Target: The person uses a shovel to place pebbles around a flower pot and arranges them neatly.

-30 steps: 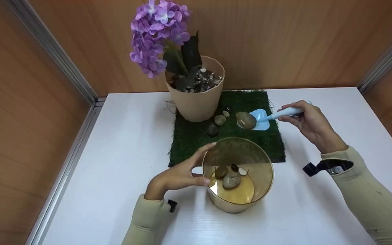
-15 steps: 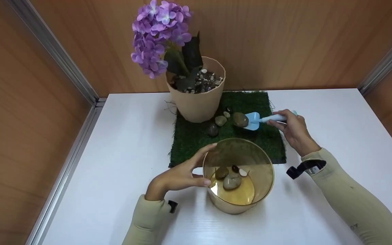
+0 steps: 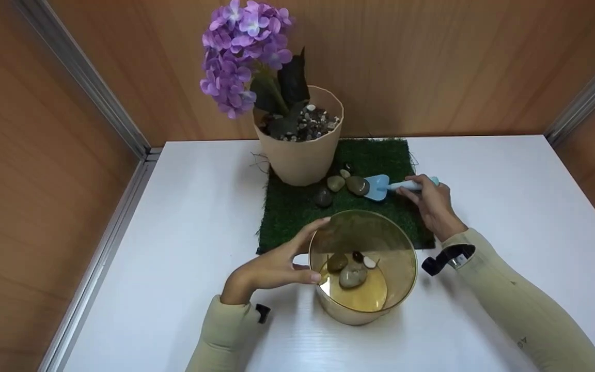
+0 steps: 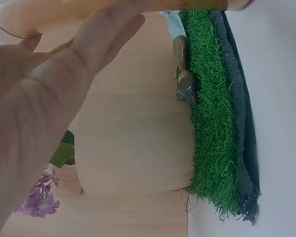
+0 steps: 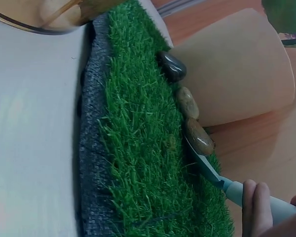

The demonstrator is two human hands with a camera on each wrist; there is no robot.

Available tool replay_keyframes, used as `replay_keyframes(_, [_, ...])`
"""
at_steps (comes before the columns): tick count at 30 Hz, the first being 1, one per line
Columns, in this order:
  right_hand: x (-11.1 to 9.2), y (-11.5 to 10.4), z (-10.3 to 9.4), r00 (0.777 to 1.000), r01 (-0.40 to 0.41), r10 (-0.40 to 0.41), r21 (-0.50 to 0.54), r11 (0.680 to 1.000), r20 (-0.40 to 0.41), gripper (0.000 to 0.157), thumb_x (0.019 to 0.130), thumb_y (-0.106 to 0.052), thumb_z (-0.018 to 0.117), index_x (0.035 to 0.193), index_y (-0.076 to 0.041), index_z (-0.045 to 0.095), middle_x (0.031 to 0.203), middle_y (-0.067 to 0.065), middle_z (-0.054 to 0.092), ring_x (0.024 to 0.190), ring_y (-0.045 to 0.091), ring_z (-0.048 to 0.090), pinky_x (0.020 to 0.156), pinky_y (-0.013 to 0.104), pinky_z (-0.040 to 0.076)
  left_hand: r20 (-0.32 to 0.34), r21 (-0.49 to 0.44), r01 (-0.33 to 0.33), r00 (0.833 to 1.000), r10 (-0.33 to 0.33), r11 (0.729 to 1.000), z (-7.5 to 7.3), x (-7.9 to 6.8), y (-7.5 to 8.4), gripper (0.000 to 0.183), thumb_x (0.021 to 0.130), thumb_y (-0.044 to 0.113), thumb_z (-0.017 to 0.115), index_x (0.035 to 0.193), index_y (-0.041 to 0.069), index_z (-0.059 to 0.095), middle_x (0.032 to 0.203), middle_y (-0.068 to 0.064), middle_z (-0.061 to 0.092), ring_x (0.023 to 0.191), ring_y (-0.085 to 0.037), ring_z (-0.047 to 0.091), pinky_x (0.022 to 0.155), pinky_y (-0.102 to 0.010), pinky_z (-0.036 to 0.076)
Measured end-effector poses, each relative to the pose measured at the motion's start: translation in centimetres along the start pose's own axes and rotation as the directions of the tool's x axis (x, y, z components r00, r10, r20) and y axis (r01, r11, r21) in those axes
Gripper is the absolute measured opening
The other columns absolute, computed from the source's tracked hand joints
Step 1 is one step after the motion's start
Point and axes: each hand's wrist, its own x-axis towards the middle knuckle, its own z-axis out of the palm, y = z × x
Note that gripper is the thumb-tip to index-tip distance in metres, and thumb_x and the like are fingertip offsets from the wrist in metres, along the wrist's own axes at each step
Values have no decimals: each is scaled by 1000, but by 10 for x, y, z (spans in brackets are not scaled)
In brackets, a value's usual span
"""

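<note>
Head view: right hand [image 3: 433, 205] curls round the blue trowel [image 3: 380, 187]; left hand [image 3: 277, 264], thumb and fingers spread, holds the amber container [image 3: 346, 314]. Left wrist view: hold appears adequate. Right wrist view: brown stone [image 5: 200, 137] meets blade [image 5: 207, 168] over turf mat [image 5: 138, 123]; low, steady handling advised.

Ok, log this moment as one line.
left hand: holds amber container | right hand: holds blue shovel against brown stone | inside container: four stones

Light-blue trowel [image 3: 378, 187] in the right hand [image 3: 433, 205], brown stone [image 3: 357, 186] at its tip; amber tub [image 3: 402, 268] in the left hand [image 3: 279, 264]; beyond that grip, green turf [image 3: 295, 222], beige pot [image 3: 300, 161], purple flowers [image 3: 243, 57].
</note>
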Motion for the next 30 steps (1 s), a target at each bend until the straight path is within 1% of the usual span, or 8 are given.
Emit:
replay_keyframes(5, [-4,2,2,998,63,-63,-34,997,-2,39,96,-14,51,121,15,46,120,23,40,104,35,58,90,34,45,0,-12,0,1000,0,1000,1,0,0,91,77,57,67,146,45,7,149,15,19,131,-24,34,92,-51,39])
replay_keyframes(10, [-10,1,4,990,138,-141,-124,983,-19,31,96,-16,52,112,10,56,116,25,49,98,33,62,87,34,46,-2,-28,-7,1000,7,1000,1,1,-1,90,78,55,67,146,45,7,149,14,20,131,-23,33,94,-53,37])
replay_keyframes(14, [-15,-3,4,980,184,-196,-200,962,-38,32,95,-19,55,110,9,59,112,23,54,95,30,64,85,35,47,-2,-11,-13,1000,13,1000,1,1,-1,90,79,55,66,146,45,7,149,16,18,131,-22,34,94,-57,35])
replay_keyframes(16, [-17,-6,3,976,202,-214,-220,954,-32,34,95,-21,54,111,8,59,113,23,54,96,29,64,86,34,47,-3,-5,-9,1000,9,1000,0,1,-1,90,78,56,66,146,45,7,149,16,17,131,-21,33,94,-57,35])
replay_keyframes(18, [-18,-11,2,973,220,-230,-211,952,-23,35,95,-21,53,112,10,58,115,24,53,97,30,63,86,34,47,-3,1,-10,1000,10,1000,0,1,0,91,78,56,66,146,45,6,149,16,18,131,-21,33,93,-57,36])
replay_keyframes(21, [-21,-18,-1,971,235,-240,-165,958,-8,37,96,-19,52,114,13,55,118,26,49,98,31,62,86,32,46,-3,7,-12,1000,12,1000,0,1,0,91,78,57,66,146,45,6,150,17,16,132,-22,33,94,-57,35])
replay_keyframes(25, [-28,-28,-5,972,236,-235,-93,967,16,40,97,-16,50,117,18,50,120,29,44,99,32,62,88,31,45,-3,12,-21,1000,21,1000,0,1,0,91,78,57,65,146,44,6,150,16,16,132,-24,33,95,-58,33])
replay_keyframes(30, [-41,-40,-8,974,217,-216,-18,976,64,39,97,-16,49,117,18,52,122,29,42,100,32,62,90,33,43,-10,12,-31,999,31,999,1,1,-1,91,78,57,66,146,43,7,149,11,23,130,-25,35,96,-59,31])
